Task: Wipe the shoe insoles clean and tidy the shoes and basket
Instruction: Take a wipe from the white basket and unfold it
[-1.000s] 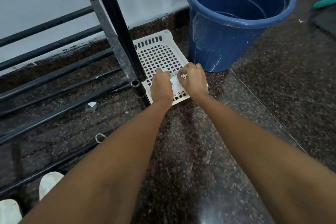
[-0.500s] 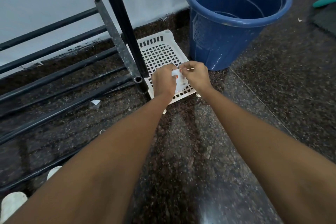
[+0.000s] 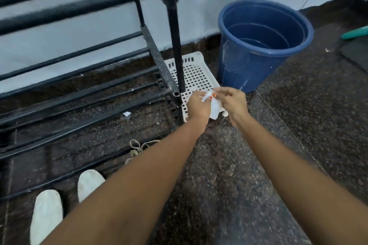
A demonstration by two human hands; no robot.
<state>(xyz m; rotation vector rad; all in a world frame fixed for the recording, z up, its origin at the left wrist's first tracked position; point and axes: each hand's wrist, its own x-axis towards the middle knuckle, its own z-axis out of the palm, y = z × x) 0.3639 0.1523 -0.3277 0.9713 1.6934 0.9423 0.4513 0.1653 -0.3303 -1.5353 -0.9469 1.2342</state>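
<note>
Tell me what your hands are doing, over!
Left hand and right hand grip a small white bottle, orange tip, at the basket. Insoles lie by the rack. Rack leg and bucket close by.

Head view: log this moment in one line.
left hand: grips small white bottle | right hand: pinches its orange tip | location: above white basket near edge | blue bucket: beside basket
</note>
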